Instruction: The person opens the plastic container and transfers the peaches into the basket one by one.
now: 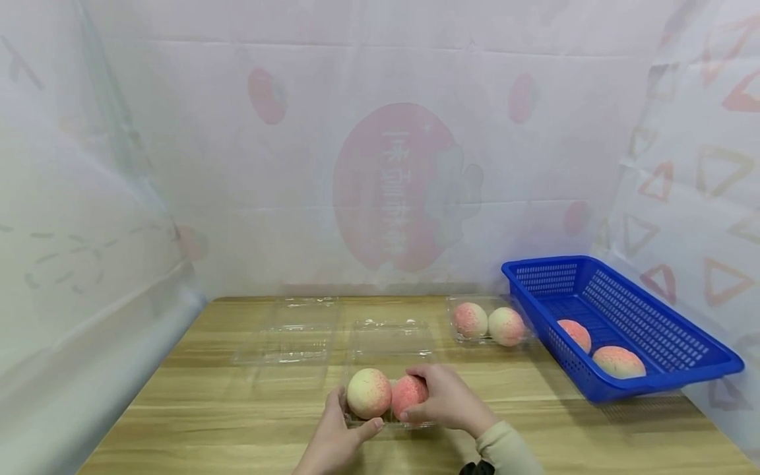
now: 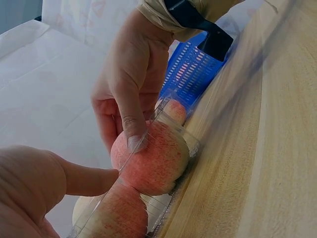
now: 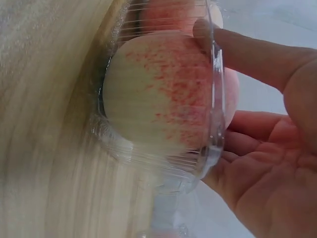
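Front and centre in the head view, a clear plastic clamshell box (image 1: pixel 392 340) stands with its lid folded back. Two peaches, pale yellow with pink speckles, sit side by side in it. My left hand (image 1: pixel 340 435) grips the box at its left side, next to the paler peach (image 1: pixel 369 394), with the thumb along the front rim. The right hand (image 1: pixel 450 400) holds the pinker peach (image 1: pixel 410 394) in the box's right half, thumb in front and fingers behind. In the right wrist view, the ribbed clear wall covers much of that peach (image 3: pixel 153 94).
Another open clear box (image 1: pixel 291 343) lies at the back left. At the back right, a clear box holds two peaches (image 1: pixel 488 323). Beside it on the right stands a blue perforated basket (image 1: pixel 671 316) with two peaches inside. A printed white cloth hangs behind the wooden table (image 1: pixel 196 396).
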The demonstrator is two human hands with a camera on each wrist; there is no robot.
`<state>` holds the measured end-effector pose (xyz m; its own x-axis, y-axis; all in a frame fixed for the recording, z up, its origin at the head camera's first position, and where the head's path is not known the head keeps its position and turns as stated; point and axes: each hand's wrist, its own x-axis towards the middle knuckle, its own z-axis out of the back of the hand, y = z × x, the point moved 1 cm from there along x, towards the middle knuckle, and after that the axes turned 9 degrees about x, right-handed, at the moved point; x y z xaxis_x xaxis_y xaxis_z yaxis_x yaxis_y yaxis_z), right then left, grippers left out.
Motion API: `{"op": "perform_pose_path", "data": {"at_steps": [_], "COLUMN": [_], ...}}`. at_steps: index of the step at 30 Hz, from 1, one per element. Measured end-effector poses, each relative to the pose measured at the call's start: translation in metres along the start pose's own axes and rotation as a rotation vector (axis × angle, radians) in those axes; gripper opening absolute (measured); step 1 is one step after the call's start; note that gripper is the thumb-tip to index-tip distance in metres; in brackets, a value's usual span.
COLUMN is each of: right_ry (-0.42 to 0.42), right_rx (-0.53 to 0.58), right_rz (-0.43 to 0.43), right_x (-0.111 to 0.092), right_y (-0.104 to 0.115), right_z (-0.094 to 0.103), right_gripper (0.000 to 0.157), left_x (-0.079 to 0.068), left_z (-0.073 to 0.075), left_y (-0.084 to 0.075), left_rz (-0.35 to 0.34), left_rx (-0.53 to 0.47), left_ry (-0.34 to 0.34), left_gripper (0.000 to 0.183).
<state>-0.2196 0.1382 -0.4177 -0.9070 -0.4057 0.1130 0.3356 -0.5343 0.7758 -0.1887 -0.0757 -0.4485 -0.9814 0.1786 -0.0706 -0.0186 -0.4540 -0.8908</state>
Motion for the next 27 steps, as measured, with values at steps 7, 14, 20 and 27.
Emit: {"op": "perform_pose_path", "data": {"at_steps": [7,14,20,27], "right_ry": [0.050,0.100,0.115,0.116], "right_rx": [-0.104,-0.215,-0.269,-0.305], "right_rz": [0.082,0.145,0.136,0.138], "right_x": [0.0034,0.0073,0.0059,0.0049], "right_y": [0.0033,0.0036,0.0026,0.0010], "right_z": [-0.0028,-0.0004,0.0017,0.0032], "right_gripper": [0.049,0.037,0.054,0.066], "left_x": [0.0013,0.0025,0.0021,0.0021], "left_z": [-0.0008,-0.0013,-0.0022,-0.0033], "left_y": [0.0022,0.0036,0.0044,0.0046], "left_rz": [-0.008,-0.006,0.005,0.001], "left_rx": [0.006,0.004,0.005,0.004], "left_ry": [-0.011,-0.015,-0.016,-0.032], "left_gripper": [0.091,0.092,0.093,0.091]}}
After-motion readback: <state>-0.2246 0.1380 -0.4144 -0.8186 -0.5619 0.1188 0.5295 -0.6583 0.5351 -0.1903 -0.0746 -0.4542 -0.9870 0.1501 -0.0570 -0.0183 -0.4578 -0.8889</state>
